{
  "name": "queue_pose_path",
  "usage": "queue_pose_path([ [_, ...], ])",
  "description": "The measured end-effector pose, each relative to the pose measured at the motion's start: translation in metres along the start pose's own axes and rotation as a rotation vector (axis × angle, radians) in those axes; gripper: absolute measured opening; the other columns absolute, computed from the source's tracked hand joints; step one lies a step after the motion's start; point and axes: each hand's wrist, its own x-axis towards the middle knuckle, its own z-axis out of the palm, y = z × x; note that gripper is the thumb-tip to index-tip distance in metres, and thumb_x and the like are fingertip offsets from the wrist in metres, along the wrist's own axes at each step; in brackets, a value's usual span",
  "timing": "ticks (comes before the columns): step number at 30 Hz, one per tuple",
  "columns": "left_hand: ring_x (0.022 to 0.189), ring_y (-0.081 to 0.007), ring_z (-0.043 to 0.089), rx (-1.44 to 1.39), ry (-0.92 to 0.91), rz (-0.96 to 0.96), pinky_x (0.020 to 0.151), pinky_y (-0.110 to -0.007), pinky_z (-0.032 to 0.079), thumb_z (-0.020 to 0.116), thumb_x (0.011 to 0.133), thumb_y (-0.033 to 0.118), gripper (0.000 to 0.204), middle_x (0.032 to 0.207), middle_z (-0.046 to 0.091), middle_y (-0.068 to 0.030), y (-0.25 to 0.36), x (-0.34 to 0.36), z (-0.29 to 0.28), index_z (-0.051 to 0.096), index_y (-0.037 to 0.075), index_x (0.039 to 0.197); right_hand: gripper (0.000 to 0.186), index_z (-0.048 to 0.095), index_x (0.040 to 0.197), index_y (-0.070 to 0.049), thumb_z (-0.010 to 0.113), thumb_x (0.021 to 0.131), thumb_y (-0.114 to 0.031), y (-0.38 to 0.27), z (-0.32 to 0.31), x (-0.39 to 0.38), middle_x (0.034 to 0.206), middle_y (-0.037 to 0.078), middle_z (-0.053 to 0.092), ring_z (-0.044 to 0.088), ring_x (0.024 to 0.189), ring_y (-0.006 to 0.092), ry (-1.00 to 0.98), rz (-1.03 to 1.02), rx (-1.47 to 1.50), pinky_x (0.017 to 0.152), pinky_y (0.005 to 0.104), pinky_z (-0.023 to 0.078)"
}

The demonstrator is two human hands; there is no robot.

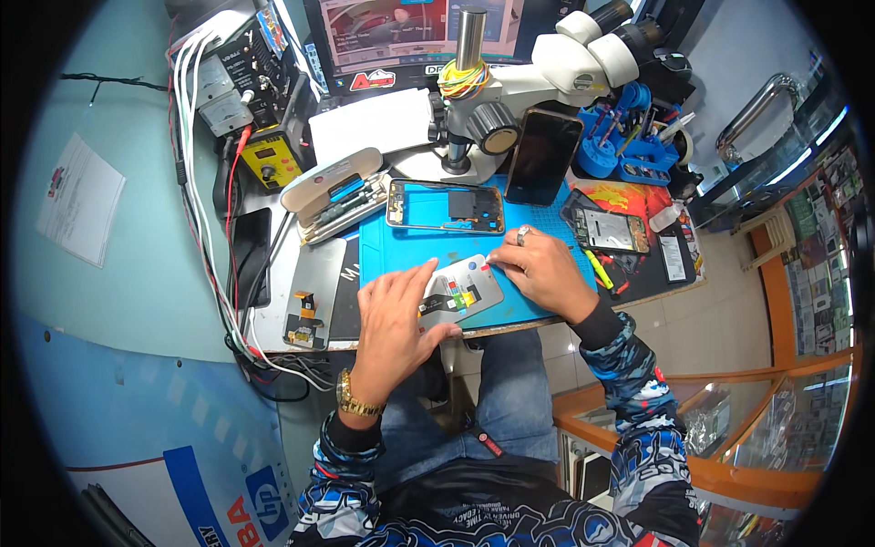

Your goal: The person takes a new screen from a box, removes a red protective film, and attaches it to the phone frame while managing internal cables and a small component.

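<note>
A grey phone screen panel (488, 294) lies tilted over the near edge of the blue work mat (538, 312), its back up with coloured stickers and a black flex cable. My left hand (390, 321) grips its left end, fingers along the far side and thumb at the near side. At the panel's far right corner, beside a small red tab, my right hand (549, 272) is closed in a pinch; what sits between the fingertips is too small to make out. Just beyond lies an opened phone frame (474, 204) with a black part inside.
Behind the mat stands a microscope (499, 84), with a dark phone (544, 157) leaning near it. An open tool case (339, 196) and a second screen panel (308, 321) are at left. Another opened phone (612, 230), a yellow pen-like tool (597, 268) and a blue organiser (629, 150) occupy the right.
</note>
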Motion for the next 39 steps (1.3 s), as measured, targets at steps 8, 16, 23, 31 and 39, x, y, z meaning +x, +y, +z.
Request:
queue_pose_path([
  [8,0.116,-0.0301,0.055,0.001,0.001,-0.040,0.102,-0.044,0.036,0.091,0.065,0.034,0.088,0.123,0.065,-0.0105,-0.001,-0.001,0.001,0.056,0.008,0.142,0.011,0.076,0.091,-0.006,0.073,0.080,-0.006,0.007,-0.001,0.001,0.089,0.008,0.067,0.065,0.090,0.0283,-0.044,0.010,0.133,0.076,0.0397,0.053],
  [16,0.116,-0.0300,0.055,0.001,0.006,-0.029,0.102,-0.044,0.037,0.090,0.065,0.034,0.087,0.125,0.065,-0.0104,-0.001,0.000,-0.001,0.057,0.008,0.141,0.008,0.073,0.089,-0.006,0.073,0.082,-0.009,0.004,0.002,0.002,0.090,0.007,0.067,0.065,0.091,0.0279,-0.004,0.008,0.046,0.075,0.0409,0.053],
  [23,0.117,-0.0295,0.055,0.011,0.015,-0.025,0.101,-0.044,0.037,0.090,0.065,0.035,0.086,0.127,0.065,-0.0098,-0.001,-0.001,0.000,0.058,0.007,0.140,0.008,0.072,0.088,-0.006,0.072,0.082,-0.011,0.002,-0.001,0.003,0.088,0.008,0.065,0.064,0.089,0.0291,-0.038,-0.016,0.057,0.074,0.0422,0.052],
  [31,0.117,-0.0291,0.054,0.051,0.002,0.003,0.101,-0.044,0.037,0.087,0.070,0.035,0.075,0.128,0.062,-0.0085,-0.001,-0.003,-0.002,0.062,0.011,0.136,0.008,0.073,0.087,-0.005,0.076,0.083,-0.012,-0.007,-0.001,0.007,0.085,0.008,0.067,0.063,0.085,0.0287,-0.034,-0.018,0.074,0.073,0.0399,0.051],
  [39,0.119,-0.0299,0.051,0.144,-0.049,0.054,0.101,-0.046,0.035,0.080,0.082,0.037,0.056,0.132,0.057,-0.0090,0.002,-0.006,-0.002,0.067,0.016,0.132,0.014,0.069,0.087,-0.006,0.074,0.085,-0.019,0.002,0.006,0.006,0.084,0.010,0.066,0.064,0.081,0.0329,-0.093,-0.011,0.080,0.070,0.0444,0.051],
])
